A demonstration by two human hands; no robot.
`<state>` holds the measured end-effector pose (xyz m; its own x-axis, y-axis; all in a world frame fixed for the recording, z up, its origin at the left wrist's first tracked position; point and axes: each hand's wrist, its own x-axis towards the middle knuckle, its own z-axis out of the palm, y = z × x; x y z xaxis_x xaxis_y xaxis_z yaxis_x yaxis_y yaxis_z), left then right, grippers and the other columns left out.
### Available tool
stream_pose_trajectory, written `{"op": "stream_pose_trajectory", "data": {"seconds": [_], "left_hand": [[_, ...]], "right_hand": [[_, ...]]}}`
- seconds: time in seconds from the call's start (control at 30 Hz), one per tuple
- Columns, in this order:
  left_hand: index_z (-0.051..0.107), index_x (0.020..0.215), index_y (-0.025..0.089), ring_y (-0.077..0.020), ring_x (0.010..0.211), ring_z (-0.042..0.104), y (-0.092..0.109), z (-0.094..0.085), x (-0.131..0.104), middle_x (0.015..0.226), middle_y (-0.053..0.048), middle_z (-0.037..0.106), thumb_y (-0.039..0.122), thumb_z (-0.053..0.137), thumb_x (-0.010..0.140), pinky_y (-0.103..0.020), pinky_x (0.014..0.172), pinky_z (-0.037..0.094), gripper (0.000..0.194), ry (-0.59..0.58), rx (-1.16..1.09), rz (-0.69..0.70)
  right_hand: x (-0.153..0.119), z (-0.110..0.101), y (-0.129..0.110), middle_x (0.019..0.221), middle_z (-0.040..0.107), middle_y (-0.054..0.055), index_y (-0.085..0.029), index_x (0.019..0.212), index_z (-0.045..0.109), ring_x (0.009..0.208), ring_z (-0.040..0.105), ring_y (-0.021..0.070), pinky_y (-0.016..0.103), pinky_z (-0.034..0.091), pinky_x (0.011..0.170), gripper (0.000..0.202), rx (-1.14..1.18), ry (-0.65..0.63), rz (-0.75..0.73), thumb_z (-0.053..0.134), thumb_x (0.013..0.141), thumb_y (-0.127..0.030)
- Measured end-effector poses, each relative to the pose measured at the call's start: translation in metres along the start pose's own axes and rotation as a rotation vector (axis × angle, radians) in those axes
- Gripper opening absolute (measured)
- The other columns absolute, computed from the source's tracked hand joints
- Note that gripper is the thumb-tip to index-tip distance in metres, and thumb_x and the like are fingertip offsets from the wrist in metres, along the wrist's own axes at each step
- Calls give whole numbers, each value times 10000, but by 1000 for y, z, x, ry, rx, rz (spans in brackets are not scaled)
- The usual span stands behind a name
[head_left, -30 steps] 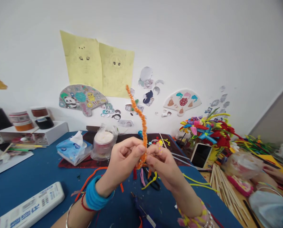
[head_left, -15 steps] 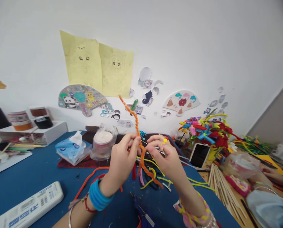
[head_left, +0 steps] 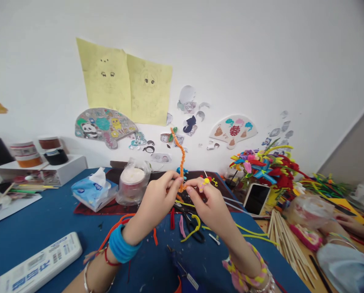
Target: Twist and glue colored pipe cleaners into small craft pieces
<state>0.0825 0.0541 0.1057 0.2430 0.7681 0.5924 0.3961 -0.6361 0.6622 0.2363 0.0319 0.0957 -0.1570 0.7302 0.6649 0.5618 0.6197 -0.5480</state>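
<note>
A fuzzy orange pipe cleaner stands upright between my hands, its free end rising in front of the wall. My left hand pinches it low down between thumb and fingertips. From the other side, the closed thumb and index finger of my right hand grip the same pipe cleaner close to the left fingertips; part of it is hidden there. Below the hands lie black-handled scissors, with a bent yellow pipe cleaner over them. Short pink and red pieces are beside these.
Behind my left hand are a tissue pack and a bagged tub. A white case lies front left. At right stand a phone and a pipe-cleaner bouquet, near wooden sticks and another person's arm.
The lower length of orange pipe cleaner that hung toward the table no longer hangs there. My right fingers have come in closer to my left, and the upper end has swung right and lower.
</note>
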Motion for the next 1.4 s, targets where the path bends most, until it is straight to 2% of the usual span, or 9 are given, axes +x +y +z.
{"op": "stream_pose_trajectory", "data": {"seconds": [0.27,0.53,0.67,0.73,0.9,1.03,1.13,1.23,1.4], "left_hand": [[550,813,183,-110,596,472,-8,-3,5,695,21,551,284,449,880,-222,538,340,158,-1,-97,3],[538,986,167,-46,471,353,-11,-17,14,707,44,521,277,521,834,-196,447,258,189,-501,-574,-171],[495,933,165,-86,642,498,-16,-11,16,717,24,566,243,594,788,-198,575,352,192,-441,-632,-169],[447,911,181,-70,558,467,-19,-9,16,665,36,580,260,594,794,-184,520,322,204,-423,-647,-184],[455,920,193,-36,379,263,-20,-19,16,599,44,605,304,542,840,-188,389,158,162,-641,-570,-236],[549,899,177,-54,399,309,-19,-27,15,559,36,597,332,523,854,-200,407,192,163,-742,-450,-202],[600,849,168,-62,435,359,-17,-28,15,590,21,612,351,513,858,-200,427,227,203,-724,-367,-178],[605,874,168,-76,510,439,-16,-28,15,662,1,650,343,539,847,-194,467,277,189,-667,-380,-196],[572,809,161,-60,476,373,-18,-30,17,734,-10,663,381,524,852,-197,435,226,230,-714,-439,-244]], "right_hand": [[1,-3,-2,880,666,22,-184,909,609,801,594,154,258,407,728,122,-263,79,-119,499,880,-231],[-1,-3,-3,693,656,-17,-185,794,628,472,499,96,238,338,493,168,-319,83,8,519,866,-289],[1,-3,2,736,668,20,-178,786,629,575,576,131,244,374,533,151,-399,141,-64,540,854,-279],[2,-5,5,880,671,58,-174,829,628,748,617,163,251,428,635,140,-425,157,-168,523,866,-259],[3,-17,8,1295,526,80,-168,883,602,1012,570,187,295,428,866,126,-432,-58,-416,482,880,-205],[3,-23,7,1020,668,29,-191,870,586,834,612,149,259,434,733,154,-381,-252,-315,444,911,-236],[3,-23,7,839,667,-14,-191,676,520,586,537,102,246,377,593,273,-362,-288,-190,432,922,-272],[3,-23,5,832,652,-15,-183,597,446,561,490,86,236,344,569,340,-302,-285,-139,424,925,-273],[4,-25,3,828,655,-19,-202,793,577,636,542,106,238,352,621,221,-291,-302,-151,425,927,-288]]}}
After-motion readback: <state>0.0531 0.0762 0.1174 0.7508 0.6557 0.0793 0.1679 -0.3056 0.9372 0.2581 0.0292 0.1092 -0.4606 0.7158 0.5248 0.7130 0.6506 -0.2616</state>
